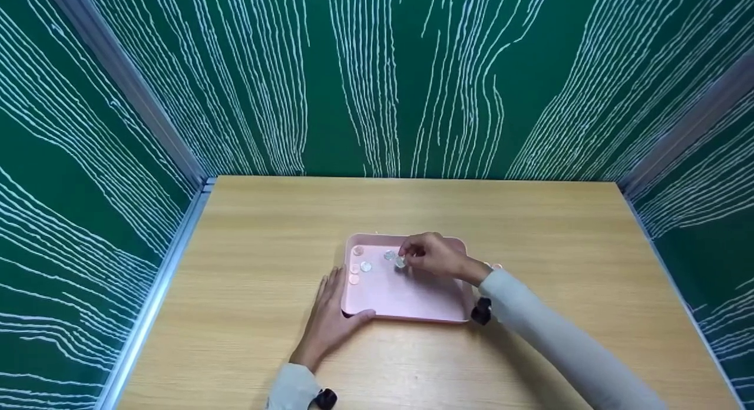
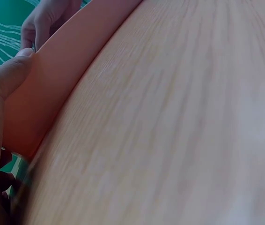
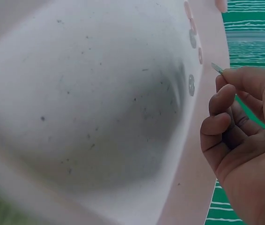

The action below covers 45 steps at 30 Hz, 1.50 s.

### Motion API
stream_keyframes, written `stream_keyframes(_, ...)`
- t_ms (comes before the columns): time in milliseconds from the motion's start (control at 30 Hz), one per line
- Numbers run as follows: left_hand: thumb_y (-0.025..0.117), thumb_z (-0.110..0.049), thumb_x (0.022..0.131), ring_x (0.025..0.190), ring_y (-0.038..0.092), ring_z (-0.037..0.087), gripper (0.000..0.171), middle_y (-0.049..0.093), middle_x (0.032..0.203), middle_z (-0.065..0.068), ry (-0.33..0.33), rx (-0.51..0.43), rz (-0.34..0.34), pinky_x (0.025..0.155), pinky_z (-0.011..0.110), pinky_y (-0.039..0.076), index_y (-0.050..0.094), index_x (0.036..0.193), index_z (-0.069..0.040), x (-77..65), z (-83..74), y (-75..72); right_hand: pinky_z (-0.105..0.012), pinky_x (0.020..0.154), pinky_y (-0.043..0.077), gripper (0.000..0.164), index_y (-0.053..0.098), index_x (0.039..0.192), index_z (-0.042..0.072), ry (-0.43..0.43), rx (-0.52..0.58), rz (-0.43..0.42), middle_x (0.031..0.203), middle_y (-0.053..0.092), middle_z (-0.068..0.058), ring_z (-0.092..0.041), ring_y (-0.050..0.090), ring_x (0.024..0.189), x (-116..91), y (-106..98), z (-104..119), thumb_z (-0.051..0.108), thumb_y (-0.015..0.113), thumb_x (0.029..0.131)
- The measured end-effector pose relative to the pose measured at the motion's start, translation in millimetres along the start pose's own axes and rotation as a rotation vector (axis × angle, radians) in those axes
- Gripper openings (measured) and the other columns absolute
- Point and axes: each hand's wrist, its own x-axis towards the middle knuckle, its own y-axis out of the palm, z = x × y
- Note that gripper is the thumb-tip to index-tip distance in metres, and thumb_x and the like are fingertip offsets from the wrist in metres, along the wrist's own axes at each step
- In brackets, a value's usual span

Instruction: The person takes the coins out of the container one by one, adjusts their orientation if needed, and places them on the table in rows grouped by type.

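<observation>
My right hand is above the far part of a shallow pink tray. It pinches a silver coin between thumb and index finger, and the other fingers curl inward. Below and around it, silver coins and copper coins lie flat on the tray floor, mostly toward the left side. My left hand rests at the tray's near left corner. Its fingers lie along the left wall, and in the left wrist view the thumb touches the near wall's top edge.
The tray stands on a wooden table. Just right of it, partly behind the right forearm, small copper-coloured pieces lie on the wood. Green panels with white wavy lines enclose the back and sides.
</observation>
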Motion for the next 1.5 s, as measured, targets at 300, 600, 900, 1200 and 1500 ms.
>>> stream_keyframes(300, 0.088, -0.063, 0.087, 0.167, 0.02, 0.045, 0.123, 0.026, 0.178, 0.026, 0.02, 0.004, -0.002, 0.137, 0.06, 0.014, 0.025, 0.175, -0.005, -0.1, 1.0, -0.8, -0.02, 0.068, 0.051, 0.014, 0.079, 0.113, -0.004, 0.063, 0.051, -0.079, 0.097, 0.076, -0.007, -0.017, 0.062, 0.084, -17, -14, 4, -0.003, 0.074, 0.1)
stream_keyframes(600, 0.087, -0.063, 0.087, 0.166, 0.024, 0.042, 0.122, 0.029, 0.177, 0.026, 0.053, -0.009, -0.024, 0.138, 0.056, 0.012, 0.026, 0.174, -0.003, 1.0, 3.8, 0.7, -0.018, 0.06, 0.049, 0.014, 0.08, 0.114, -0.003, 0.102, 0.125, -0.128, 0.098, 0.074, -0.015, -0.019, 0.06, 0.08, -33, -27, -1, 0.0, 0.076, 0.101)
stream_keyframes(900, 0.087, -0.065, 0.086, 0.167, 0.021, 0.044, 0.123, 0.026, 0.178, 0.026, 0.016, -0.02, -0.012, 0.137, 0.059, 0.013, 0.026, 0.175, -0.005, 0.2, 2.0, 0.7, -0.02, 0.063, 0.054, 0.017, 0.079, 0.118, -0.003, 0.162, 0.163, -0.217, 0.1, 0.074, -0.014, -0.022, 0.063, 0.082, -59, -40, -9, 0.002, 0.077, 0.102)
stream_keyframes(1200, 0.089, -0.063, 0.086, 0.166, 0.021, 0.046, 0.123, 0.027, 0.178, 0.027, 0.019, -0.016, -0.019, 0.136, 0.062, 0.015, 0.026, 0.175, -0.005, -0.3, -0.4, 0.9, -0.02, 0.065, 0.056, 0.016, 0.081, 0.118, 0.002, 0.226, 0.207, -0.277, 0.105, 0.074, -0.014, -0.022, 0.062, 0.083, -82, -51, -21, 0.002, 0.077, 0.102)
stream_keyframes(1500, 0.088, -0.064, 0.086, 0.166, 0.023, 0.043, 0.123, 0.03, 0.176, 0.028, 0.042, -0.002, -0.022, 0.138, 0.058, 0.014, 0.027, 0.174, -0.003, 1.1, 0.6, 0.9, -0.025, 0.066, 0.061, 0.018, 0.077, 0.121, -0.001, 0.265, 0.244, -0.323, 0.104, 0.073, -0.018, -0.021, 0.064, 0.081, -104, -62, -27, 0.001, 0.074, 0.103)
